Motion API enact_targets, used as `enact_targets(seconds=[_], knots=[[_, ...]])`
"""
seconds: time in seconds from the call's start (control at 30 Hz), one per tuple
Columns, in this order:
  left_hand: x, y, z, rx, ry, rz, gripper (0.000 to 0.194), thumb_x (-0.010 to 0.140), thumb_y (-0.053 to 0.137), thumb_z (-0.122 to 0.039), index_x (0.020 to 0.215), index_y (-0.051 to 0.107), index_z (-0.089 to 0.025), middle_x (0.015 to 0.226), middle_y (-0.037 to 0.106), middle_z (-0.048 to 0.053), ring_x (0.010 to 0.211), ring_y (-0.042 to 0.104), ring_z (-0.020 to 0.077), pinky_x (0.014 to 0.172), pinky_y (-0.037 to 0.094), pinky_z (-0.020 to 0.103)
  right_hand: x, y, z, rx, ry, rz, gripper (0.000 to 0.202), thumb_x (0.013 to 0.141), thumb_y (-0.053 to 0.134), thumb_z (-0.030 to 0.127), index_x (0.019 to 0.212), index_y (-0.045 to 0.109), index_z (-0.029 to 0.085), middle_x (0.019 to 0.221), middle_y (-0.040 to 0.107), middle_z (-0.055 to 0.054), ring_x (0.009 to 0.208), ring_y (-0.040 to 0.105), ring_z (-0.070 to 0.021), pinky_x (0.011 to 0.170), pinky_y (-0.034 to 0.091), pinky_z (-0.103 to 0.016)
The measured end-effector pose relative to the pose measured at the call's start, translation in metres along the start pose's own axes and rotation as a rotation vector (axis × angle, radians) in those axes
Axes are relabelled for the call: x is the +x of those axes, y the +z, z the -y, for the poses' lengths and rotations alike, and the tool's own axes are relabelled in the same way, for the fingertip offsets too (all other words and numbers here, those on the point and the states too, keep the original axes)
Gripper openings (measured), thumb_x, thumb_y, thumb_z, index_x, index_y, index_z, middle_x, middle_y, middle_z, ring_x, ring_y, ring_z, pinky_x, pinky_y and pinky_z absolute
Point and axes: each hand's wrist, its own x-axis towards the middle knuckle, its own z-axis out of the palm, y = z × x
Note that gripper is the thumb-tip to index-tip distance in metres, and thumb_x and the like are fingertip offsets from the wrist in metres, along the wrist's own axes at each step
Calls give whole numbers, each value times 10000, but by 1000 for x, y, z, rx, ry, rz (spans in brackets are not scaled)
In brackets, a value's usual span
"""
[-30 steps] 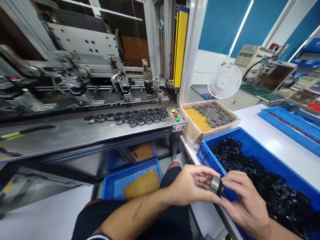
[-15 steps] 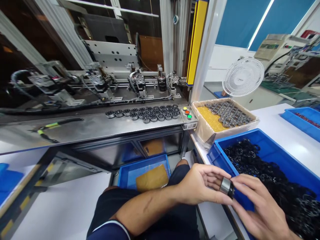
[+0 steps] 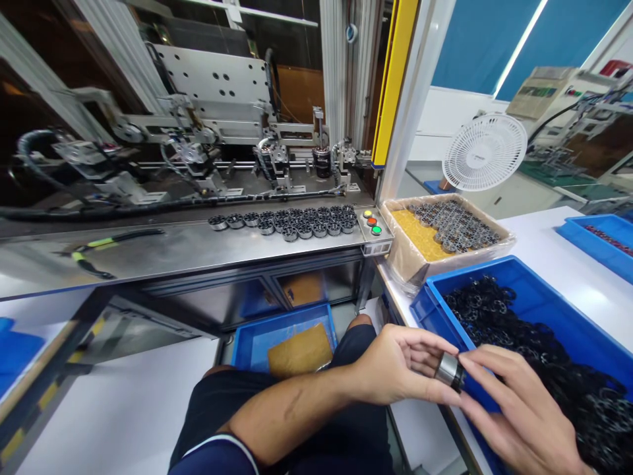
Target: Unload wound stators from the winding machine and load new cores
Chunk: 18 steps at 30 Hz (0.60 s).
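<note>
My left hand (image 3: 390, 366) holds a short silver metal ring (image 3: 447, 369) between thumb and fingers, palm turned to the right. A black plastic piece (image 3: 459, 379) sits at the ring's right end. From the right, my right hand (image 3: 524, 402) closes its thumb and fingertips on that black end, so both hands grip the one part. Just beyond them is a blue bin (image 3: 420, 303) heaped with black plastic pieces (image 3: 539, 343). How deep the black piece sits in the ring cannot be seen.
Several ring parts (image 3: 304, 223) stand in rows on the machine's metal ledge (image 3: 163, 257), beside a button box (image 3: 374, 232). Green-handled pliers (image 3: 93, 249) lie at left. A plastic-lined box (image 3: 420, 270) of parts and a white fan (image 3: 484, 152) stand at right.
Inside the machine, the plate with holes has moved and shows more of its face, along with the arms near the fixtures. Both hands keep their grip with hardly any movement.
</note>
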Motion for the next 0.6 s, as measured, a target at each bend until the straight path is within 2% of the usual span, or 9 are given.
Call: enact_targets(seconds=[0.1, 0.17, 0.27, 0.33, 0.4, 0.47, 0.53, 0.6], knots=[[0, -1, 3, 5, -21, 25, 792, 304, 1009, -203, 1052, 756, -136, 891, 751, 47, 787, 712, 160, 924, 568, 381, -2, 0, -2, -38, -39, 18, 324, 885, 650, 78, 1202, 653, 141, 1038, 680, -114, 988, 659, -222, 827, 588, -359], [0, -1, 6, 20, -23, 50, 783, 380, 1006, -254, 1108, 744, -136, 918, 747, 57, 817, 711, 171, 935, 562, 386, -3, 2, 1, -54, -56, 21, 339, 876, 669, 74, 1211, 648, 124, 1029, 677, -118, 980, 653, -216, 822, 584, -356], [-5, 2, 9, 86, 56, 87, 673, 690, 886, -386, 1287, 669, -162, 1067, 729, 99, 983, 699, 197, 999, 524, 379, 0, 4, 4, -20, -39, 3, 375, 856, 706, 77, 1223, 637, 112, 1037, 675, -124, 992, 650, -217, 825, 585, -362], [-9, 2, 7, 213, 164, 97, 545, 871, 723, -408, 1362, 619, -197, 1222, 671, 124, 1106, 654, 208, 1026, 504, 367, 3, 3, -7, 29, 29, -7, 393, 877, 729, 201, 1249, 624, 131, 1065, 679, -124, 1003, 662, -218, 828, 598, -359], [-12, 0, 4, 360, 250, 92, 459, 936, 636, -386, 1362, 621, -215, 1294, 620, 134, 1122, 630, 210, 993, 517, 350, 1, -1, -38, 15, 171, -20, 443, 900, 713, 336, 1288, 606, 151, 1088, 690, -116, 978, 686, -212, 819, 610, -347], [-12, -4, 2, 409, 237, 59, 416, 945, 622, -379, 1324, 646, -211, 1237, 648, 131, 1051, 645, 202, 925, 541, 333, -12, -8, -84, -97, 321, -48, 399, 937, 653, 345, 1280, 621, 143, 1029, 710, -91, 887, 711, -196, 778, 611, -329], [-9, -9, 1, 377, 174, 12, 408, 940, 625, -409, 1288, 664, -199, 1153, 694, 122, 994, 659, 197, 869, 550, 320, -36, -15, -133, -182, 366, -67, 334, 982, 538, 389, 1073, 720, 124, 846, 701, -46, 726, 709, -161, 662, 583, -282], [-5, -13, 1, 345, 155, -34, 434, 912, 657, -450, 1267, 674, -199, 1137, 705, 116, 970, 662, 194, 831, 546, 304, -66, -19, -173, -222, 375, -75, 299, 961, 580, 378, 860, 727, 137, 694, 666, -13, 554, 628, -123, 561, 553, -274]])
